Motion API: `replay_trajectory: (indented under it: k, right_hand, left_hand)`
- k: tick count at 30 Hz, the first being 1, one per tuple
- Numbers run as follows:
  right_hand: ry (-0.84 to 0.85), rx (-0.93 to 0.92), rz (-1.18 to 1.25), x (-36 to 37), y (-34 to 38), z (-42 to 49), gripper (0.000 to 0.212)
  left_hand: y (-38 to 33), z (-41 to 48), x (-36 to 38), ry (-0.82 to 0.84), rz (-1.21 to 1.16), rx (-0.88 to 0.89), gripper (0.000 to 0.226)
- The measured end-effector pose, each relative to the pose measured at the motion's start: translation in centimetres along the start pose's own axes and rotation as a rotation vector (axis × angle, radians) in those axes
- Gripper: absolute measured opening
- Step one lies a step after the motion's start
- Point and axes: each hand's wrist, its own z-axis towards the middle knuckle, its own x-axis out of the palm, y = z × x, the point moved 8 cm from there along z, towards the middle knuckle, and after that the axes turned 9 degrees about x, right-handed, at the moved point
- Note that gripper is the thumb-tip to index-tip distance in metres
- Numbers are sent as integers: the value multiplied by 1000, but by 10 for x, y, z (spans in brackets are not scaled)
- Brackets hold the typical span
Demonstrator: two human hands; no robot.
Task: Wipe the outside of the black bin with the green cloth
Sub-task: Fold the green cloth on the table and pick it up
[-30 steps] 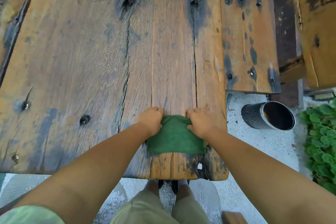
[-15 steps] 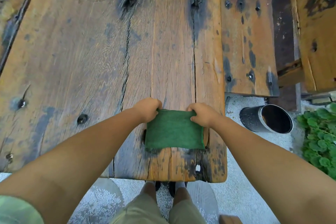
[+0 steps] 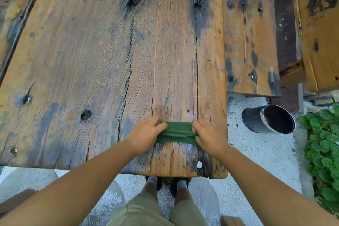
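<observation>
— Hands? 
— Left hand (image 3: 146, 135) and right hand (image 3: 208, 135) are gripping the folded green cloth (image 3: 176, 133) near the table (image 3: 91, 60) edge.
— Bin?
— Black bin (image 3: 268, 122) is lying on open ground, rightward.

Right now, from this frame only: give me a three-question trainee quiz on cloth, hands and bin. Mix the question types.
1. True or false: the green cloth lies folded on the wooden table.
2. Which hands grip the cloth? A) left only B) right only C) both
3. Fill in: the black bin lies on its ____ on the ground, right of the table.

Key:
1. True.
2. C: left hand and right hand pinch opposite ends.
3. Side, its open mouth toward the plants.
</observation>
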Motion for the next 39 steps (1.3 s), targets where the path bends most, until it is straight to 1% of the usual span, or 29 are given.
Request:
replay_trajectory:
  k: [6,10,14,17,19,20,22,24,25,27,28,29,30,32,33,36,39]
  right_hand:
    - [-30,42,-44,18,2,-18,24]
    - [-55,94,-43,26,3,-31,32]
    - [-76,167,-30,34,8,-45,41]
    - [-50,197,2,36,10,-49,47]
    - [-24,199,4,33,11,-47,44]
    - [-12,194,18,30,11,-44,41]
    - [-3,202,52,20,7,-36,35]
    - [-22,236,77,8,0,-29,31]
    - [-31,259,95,3,-3,-26,30]
    - [-47,317,127,-3,-11,-21,28]
    - [-61,349,145,-6,-14,-19,25]
    - [-78,378,167,-8,-17,-17,22]
    - [-96,403,192,-9,-20,-16,20]
    - [-110,441,226,-8,-25,-13,23]
    - [-101,450,229,-7,-26,-12,26]
    - [-29,455,195,3,-29,-5,36]
    - [7,463,165,10,-31,-1,33]
  left_hand:
    - [-10,-27,36,89,78,-99,53]
    - [-16,-40,49,146,188,-160,70]
    - [-24,-54,61,301,224,-252,91]
    - [-25,-54,60,407,244,-267,97]
    - [-26,-45,51,433,239,-271,93]
    - [-27,-39,46,447,217,-279,86]
    - [-29,-25,36,453,179,-289,60]
    - [-34,-12,26,416,157,-310,36]
    - [-39,-6,23,389,135,-317,32]
    - [-53,8,24,337,93,-299,32]
    - [-61,14,27,315,77,-283,37]
    - [-68,19,31,297,58,-270,46]
    - [-74,22,37,289,37,-265,60]
    - [-82,23,53,345,11,-277,87]
    - [-85,21,62,388,13,-288,93]
    - [-87,12,83,458,49,-302,93]
    - [-85,8,88,466,33,-259,95]
